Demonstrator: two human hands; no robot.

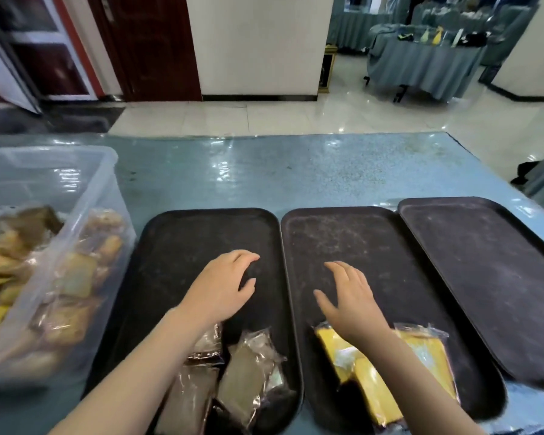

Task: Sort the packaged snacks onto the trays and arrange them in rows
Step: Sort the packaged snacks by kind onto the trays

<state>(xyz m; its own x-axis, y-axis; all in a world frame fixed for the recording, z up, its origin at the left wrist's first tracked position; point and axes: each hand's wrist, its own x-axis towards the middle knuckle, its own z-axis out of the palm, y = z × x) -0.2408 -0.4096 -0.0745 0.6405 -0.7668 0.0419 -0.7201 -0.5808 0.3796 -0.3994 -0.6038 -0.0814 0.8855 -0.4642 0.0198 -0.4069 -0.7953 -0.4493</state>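
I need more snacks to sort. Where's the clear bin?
In the head view, the clear plastic bin of packaged snacks sits at the far left of the table, just left of the left tray.

The surface (pixel 296 171) has a blue-green speckled top with a shiny clear plastic sheet over it, catching lots of glare. Past its far edge there's a glossy pale tiled floor (pixel 296 117). A wide white pillar (pixel 258 42) with a dark skirting strip stands straight ahead, and left of it is a dark reddish-brown door (pixel 151 45), then a white-framed glass door (pixel 29 48). Far right in the back, a table draped in grey-blue cloth (pixel 421 67) has some small dark and yellow stuff on top, too blurry to make out.
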